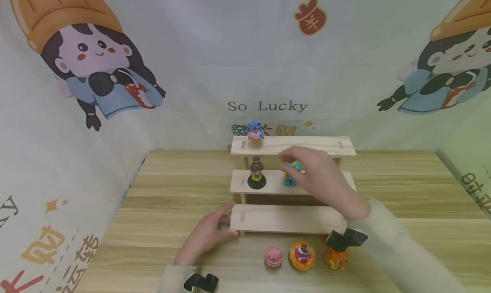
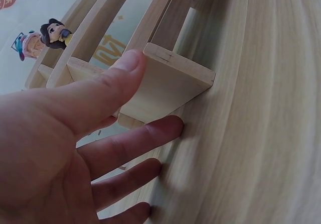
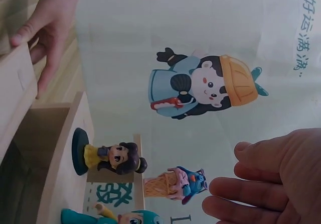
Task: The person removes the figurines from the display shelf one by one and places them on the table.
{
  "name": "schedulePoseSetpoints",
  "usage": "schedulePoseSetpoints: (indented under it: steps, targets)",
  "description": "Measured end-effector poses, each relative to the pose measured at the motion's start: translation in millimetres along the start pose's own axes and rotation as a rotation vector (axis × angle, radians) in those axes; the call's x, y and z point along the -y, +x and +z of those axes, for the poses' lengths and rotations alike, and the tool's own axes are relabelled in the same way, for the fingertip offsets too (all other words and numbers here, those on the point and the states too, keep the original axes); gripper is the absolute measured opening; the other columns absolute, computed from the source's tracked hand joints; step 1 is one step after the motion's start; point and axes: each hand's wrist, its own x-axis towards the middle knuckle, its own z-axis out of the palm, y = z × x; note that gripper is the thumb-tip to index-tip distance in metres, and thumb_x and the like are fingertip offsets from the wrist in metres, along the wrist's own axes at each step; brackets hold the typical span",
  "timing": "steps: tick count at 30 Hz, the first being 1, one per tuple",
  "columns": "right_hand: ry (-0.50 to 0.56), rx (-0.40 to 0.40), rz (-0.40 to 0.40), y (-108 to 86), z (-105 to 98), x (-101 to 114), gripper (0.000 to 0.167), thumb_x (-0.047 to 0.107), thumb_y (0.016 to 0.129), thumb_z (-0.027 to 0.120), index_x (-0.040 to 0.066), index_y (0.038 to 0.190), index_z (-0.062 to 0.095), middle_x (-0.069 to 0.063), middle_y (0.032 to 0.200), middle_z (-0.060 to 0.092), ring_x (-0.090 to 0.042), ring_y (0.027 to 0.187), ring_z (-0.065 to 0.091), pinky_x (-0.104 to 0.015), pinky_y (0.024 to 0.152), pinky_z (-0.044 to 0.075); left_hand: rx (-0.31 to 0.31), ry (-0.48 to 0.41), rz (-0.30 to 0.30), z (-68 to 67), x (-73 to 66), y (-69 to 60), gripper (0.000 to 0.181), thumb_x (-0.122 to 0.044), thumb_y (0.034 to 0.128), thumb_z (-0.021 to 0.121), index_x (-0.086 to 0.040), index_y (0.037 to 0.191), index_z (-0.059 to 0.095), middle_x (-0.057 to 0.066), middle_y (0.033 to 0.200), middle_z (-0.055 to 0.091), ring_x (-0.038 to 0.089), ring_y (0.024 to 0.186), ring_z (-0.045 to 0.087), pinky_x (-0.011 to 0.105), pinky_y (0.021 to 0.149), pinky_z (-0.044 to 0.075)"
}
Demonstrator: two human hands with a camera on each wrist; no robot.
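Observation:
A three-tier wooden display stand (image 1: 285, 219) stands on the table. At the left end of its lowest tier is my left hand (image 1: 207, 233); the left wrist view shows the thumb at the board's edge and the other fingers spread. My right hand (image 1: 322, 175) hovers over the middle tier, beside a teal figurine (image 1: 289, 181) that it partly hides. In the right wrist view nothing lies between its loosely bent fingers (image 3: 241, 189). A dark-haired doll figurine in yellow (image 3: 118, 156) stands left on the middle tier. The top tier bears a blue-and-pink ice-cream-cone figurine (image 1: 255, 131).
In front of the stand sit a pink round toy (image 1: 274, 257), an orange round toy with a purple middle (image 1: 302, 256) and an orange toy (image 1: 337, 259) partly hidden by the right wrist's camera. A printed cloth (image 1: 192, 71) hangs behind the wood-grain table (image 1: 165, 186).

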Motion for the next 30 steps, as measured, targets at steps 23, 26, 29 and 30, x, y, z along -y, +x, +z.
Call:
schedulePoseSetpoints:
  steps: [23,26,29,30]
  targets:
    - [-0.05,0.07,0.079,56.2,2.2,-5.5,0.031,0.02,0.088,0.07,0.005,0.115,0.065,-0.01,0.111,0.07,-0.024,0.097,0.068,-0.041,0.084,0.055,-0.024,0.001,0.001,-1.3,-2.9,-4.1,0.079,-0.028,0.0743,0.079,-0.011,0.143,0.042,0.01,0.105,0.071,0.032,0.103,0.063,0.057,0.1,0.041]
    - [-0.033,0.095,0.101,60.8,5.2,-6.6,0.033,0.019,0.088,0.07,0.005,0.117,0.064,-0.01,0.115,0.069,-0.025,0.1,0.068,-0.041,0.086,0.054,-0.019,-0.002,0.009,-2.0,-3.2,-4.5,0.079,-0.027,0.0751,0.078,-0.01,0.143,0.041,0.01,0.105,0.071,0.032,0.101,0.064,0.057,0.1,0.041]
    - [-0.005,0.128,0.143,64.7,8.7,-8.1,0.037,0.02,0.088,0.07,0.006,0.121,0.061,-0.01,0.119,0.067,-0.025,0.102,0.066,-0.041,0.088,0.053,-0.01,0.0,0.012,-2.2,-3.3,-4.4,0.079,-0.028,0.0757,0.078,-0.01,0.143,0.041,0.01,0.105,0.071,0.031,0.101,0.064,0.057,0.099,0.042]
    - [0.001,0.137,0.157,66.6,10.4,-8.8,0.038,0.02,0.088,0.069,0.006,0.123,0.06,-0.01,0.121,0.066,-0.026,0.104,0.065,-0.041,0.089,0.053,-0.008,0.0,0.01,-2.4,-3.4,-4.4,0.079,-0.028,0.0757,0.078,-0.011,0.143,0.041,0.01,0.105,0.071,0.03,0.1,0.064,0.057,0.099,0.042]
